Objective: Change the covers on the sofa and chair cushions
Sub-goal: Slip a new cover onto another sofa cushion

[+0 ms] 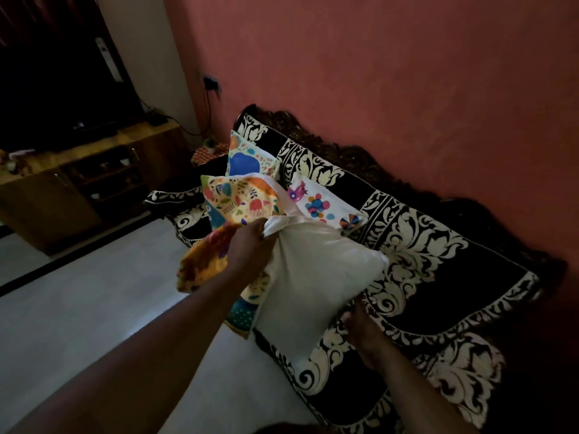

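Sofa under a black-and-cream patterned throw runs along the pink wall, with two printed cushions propped against its backrest: a white one with a bird and, nearer the far end, a blue-patch one. Over the seat's front edge, a bare white cushion insert sits partly out of a floral cover. Left hand grips the insert's bunched top corner; right hand touches its lower edge, fingers hidden, grip unclear.
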Available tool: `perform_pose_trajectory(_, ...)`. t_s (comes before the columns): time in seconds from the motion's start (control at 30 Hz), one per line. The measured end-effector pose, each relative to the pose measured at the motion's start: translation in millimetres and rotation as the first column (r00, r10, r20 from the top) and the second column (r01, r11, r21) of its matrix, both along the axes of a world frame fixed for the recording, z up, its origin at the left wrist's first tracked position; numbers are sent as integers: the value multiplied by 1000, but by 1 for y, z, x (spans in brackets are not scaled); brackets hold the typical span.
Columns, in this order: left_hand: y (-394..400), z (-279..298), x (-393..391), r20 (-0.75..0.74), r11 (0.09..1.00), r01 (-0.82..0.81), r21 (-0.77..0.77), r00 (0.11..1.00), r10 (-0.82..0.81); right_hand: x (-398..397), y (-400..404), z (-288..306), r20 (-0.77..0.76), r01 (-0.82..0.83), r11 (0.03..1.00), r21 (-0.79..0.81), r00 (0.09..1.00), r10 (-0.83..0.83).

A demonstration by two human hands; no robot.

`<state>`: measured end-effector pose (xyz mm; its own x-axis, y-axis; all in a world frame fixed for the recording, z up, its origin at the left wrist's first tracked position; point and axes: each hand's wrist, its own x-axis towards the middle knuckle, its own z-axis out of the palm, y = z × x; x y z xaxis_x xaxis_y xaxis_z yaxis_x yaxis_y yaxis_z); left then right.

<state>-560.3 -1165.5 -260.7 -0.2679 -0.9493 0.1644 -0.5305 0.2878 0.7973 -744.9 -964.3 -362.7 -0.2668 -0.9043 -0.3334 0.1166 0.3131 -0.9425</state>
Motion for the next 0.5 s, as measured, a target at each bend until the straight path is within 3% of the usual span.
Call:
perform_pose_trajectory(0.1, 7, 2, -5, -40, 996, 35, 82, 999, -32, 14, -16, 1, 4, 140, 990, -22, 990, -140)
perform_pose_trajectory(0.2, 13, 6, -6, -52, 988, 124, 95, 991, -119, 3, -34, 16, -123, 337, 937, -95, 930, -347)
perform_pose_trajectory(0.27, 12, 7, -4, 10, 985, 153, 85, 988, -154, -7, -42, 24, -208, 366, 924, -107, 901, -381)
perform_pose_trajectory(0.4, 5, 4, -3, 95, 993, 113, 33, 989, -116, -11, -48, 35, -392, 290, 943, -165, 858, -333)
perform_pose_trajectory(0.5, -11, 7, 8, 2, 993, -116, 33, 993, 116, 8, -41, 38, -570, 76, 957, -278, 790, -228)
